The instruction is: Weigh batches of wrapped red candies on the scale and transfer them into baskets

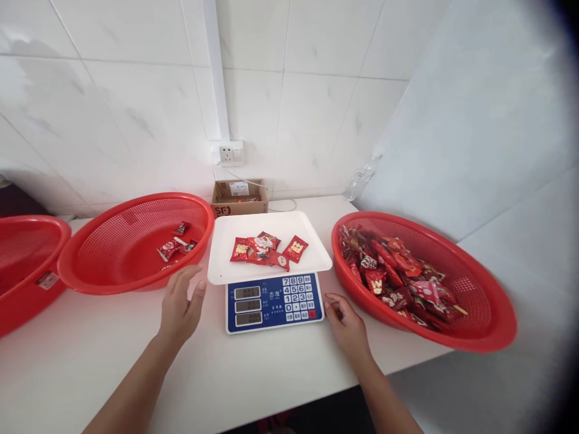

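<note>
A blue-and-white digital scale (pixel 274 301) stands on the white table, with a white tray (pixel 226 256) on top. Several red candy packets (pixel 266 248) lie on the tray. My left hand (pixel 180 307) hovers open just left of the scale, fingers spread, holding nothing. My right hand (pixel 346 322) rests on the table at the scale's right front corner, fingers loosely curled, with nothing visible in it. A red mesh basket (pixel 488 313) on the right is piled with red candy packets (pixel 398 274). Another red basket (pixel 113 265) on the left holds a few packets (pixel 174 246).
A third red basket (pixel 22 265) sits at the far left edge. A small cardboard box (pixel 239 198) stands against the tiled wall behind the scale, under a wall socket (pixel 228 154). A plastic bottle (pixel 360 179) leans in the back right corner. The table's front edge runs below my arms.
</note>
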{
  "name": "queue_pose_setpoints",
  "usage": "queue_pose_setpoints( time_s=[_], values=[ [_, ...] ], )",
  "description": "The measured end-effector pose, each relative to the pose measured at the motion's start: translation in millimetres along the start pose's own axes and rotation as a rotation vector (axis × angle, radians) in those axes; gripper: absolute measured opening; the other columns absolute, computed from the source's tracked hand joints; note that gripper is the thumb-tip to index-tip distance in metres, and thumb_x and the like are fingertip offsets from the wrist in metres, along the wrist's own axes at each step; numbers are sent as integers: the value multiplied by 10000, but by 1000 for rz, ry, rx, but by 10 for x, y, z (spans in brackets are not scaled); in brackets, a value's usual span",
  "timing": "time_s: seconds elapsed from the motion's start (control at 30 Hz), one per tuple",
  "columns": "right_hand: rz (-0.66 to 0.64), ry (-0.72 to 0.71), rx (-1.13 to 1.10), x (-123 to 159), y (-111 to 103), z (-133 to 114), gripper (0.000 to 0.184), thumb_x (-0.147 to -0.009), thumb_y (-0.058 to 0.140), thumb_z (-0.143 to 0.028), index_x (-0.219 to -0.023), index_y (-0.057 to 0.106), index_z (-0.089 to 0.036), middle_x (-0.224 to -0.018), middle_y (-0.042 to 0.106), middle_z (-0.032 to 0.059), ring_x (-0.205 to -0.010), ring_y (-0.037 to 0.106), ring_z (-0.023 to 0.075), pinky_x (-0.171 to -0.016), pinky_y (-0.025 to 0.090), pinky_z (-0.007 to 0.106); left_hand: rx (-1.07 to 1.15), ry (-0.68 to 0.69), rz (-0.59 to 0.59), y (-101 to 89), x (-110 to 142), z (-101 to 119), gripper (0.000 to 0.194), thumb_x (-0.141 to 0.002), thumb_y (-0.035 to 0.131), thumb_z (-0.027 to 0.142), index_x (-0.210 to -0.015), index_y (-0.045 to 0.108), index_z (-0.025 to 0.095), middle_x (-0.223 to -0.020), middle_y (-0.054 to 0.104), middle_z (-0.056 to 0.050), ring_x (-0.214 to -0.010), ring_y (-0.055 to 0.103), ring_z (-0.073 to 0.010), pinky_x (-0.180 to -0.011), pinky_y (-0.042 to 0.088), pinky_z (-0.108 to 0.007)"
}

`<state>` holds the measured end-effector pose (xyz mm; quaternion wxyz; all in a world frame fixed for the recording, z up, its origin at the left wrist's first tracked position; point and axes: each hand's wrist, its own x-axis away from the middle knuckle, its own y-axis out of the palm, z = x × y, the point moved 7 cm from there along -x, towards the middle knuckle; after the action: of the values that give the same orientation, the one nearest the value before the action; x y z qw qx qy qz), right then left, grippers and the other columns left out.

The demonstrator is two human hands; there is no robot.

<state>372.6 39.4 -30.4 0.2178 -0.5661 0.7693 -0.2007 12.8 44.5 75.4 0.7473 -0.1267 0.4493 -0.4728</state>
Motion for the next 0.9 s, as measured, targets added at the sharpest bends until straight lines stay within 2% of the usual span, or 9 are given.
queue_pose_setpoints(
  time_s=[0.07, 0.13, 0.3, 0.43, 0.5, 0.6, 0.7, 0.77, 0.9],
  values=[
    [-2, -11, -10, 2, -4, -9, 323, -765, 458, -421, -964, 575, -194, -751, 661, 32, -683, 613, 192, -657, 475, 313, -59, 17, -120, 90, -99, 61, 387, -860, 340, 424, -1132, 493, 196, -1178, 526, -101, -1142, 440, -231, -929, 391, -375],
    [-2, -21, -22, 6, -7, -9, 323, -761, 463, -422, -965, 579, -200, -736, 661, 26, -670, 615, 191, -640, 477, 308, -74, -25, -168, 134, -198, 36, 433, -868, 295, 444, -1182, 460, 195, -1226, 501, -106, -1173, 414, -243, -943, 377, -402],
    [-23, -36, -34, 23, 4, 23, 329, -782, 449, -437, -987, 568, -209, -750, 660, 26, -674, 613, 196, -646, 479, 317, -114, -87, -128, 141, -414, -126, 470, -857, 294, 479, -1201, 442, 195, -1232, 511, -110, -1158, 436, -265, -907, 392, -414],
    [-42, -36, -29, 28, 2, 26, 329, -787, 443, -430, -997, 563, -208, -765, 661, 29, -691, 619, 196, -655, 483, 315, -196, -96, -79, 125, -522, -142, 448, -846, 326, 476, -1149, 489, 188, -1183, 544, -116, -1120, 461, -283, -889, 398, -425],
    [-47, -32, -31, 25, -1, 22, 325, -787, 441, -426, -993, 566, -208, -769, 663, 29, -696, 622, 194, -655, 485, 309, -227, -57, -43, 111, -538, -22, 405, -844, 356, 449, -1090, 530, 178, -1142, 566, -121, -1093, 475, -286, -892, 391, -437],
    [-48, -29, -19, 16, 0, 22, 315, -783, 444, -418, -985, 574, -214, -763, 668, 24, -692, 625, 192, -650, 487, 306, -213, 105, -44, 158, -511, 321, 328, -847, 395, 397, -1018, 570, 180, -1081, 598, -100, -1066, 491, -243, -933, 371, -412],
    [-54, -29, -23, 9, 9, 30, 319, -776, 448, -412, -995, 573, -216, -762, 670, 22, -685, 625, 192, -646, 488, 305, -154, 257, -221, 369, -464, 663, 299, -846, 414, 371, -1046, 569, 212, -1108, 592, -67, -1087, 484, -206, -952, 382, -383],
    [-55, -34, -31, 10, 10, 30, 325, -773, 445, -417, -995, 572, -217, -748, 665, 21, -675, 624, 194, -638, 489, 307, -125, 338, -359, 536, -445, 834, 348, -842, 418, 374, -1134, 531, 223, -1200, 542, -72, -1168, 426, -220, -976, 373, -413],
    [-58, -37, -47, 23, 5, 22, 320, -769, 450, -419, -986, 576, -221, -696, 646, 7, -649, 618, 192, -620, 486, 303, -158, 375, -514, 777, -475, 966, 497, -828, 414, 465, -1279, 412, 258, -1392, 357, -71, -1318, 210, -272, -1029, 305, -489]
  ],
)
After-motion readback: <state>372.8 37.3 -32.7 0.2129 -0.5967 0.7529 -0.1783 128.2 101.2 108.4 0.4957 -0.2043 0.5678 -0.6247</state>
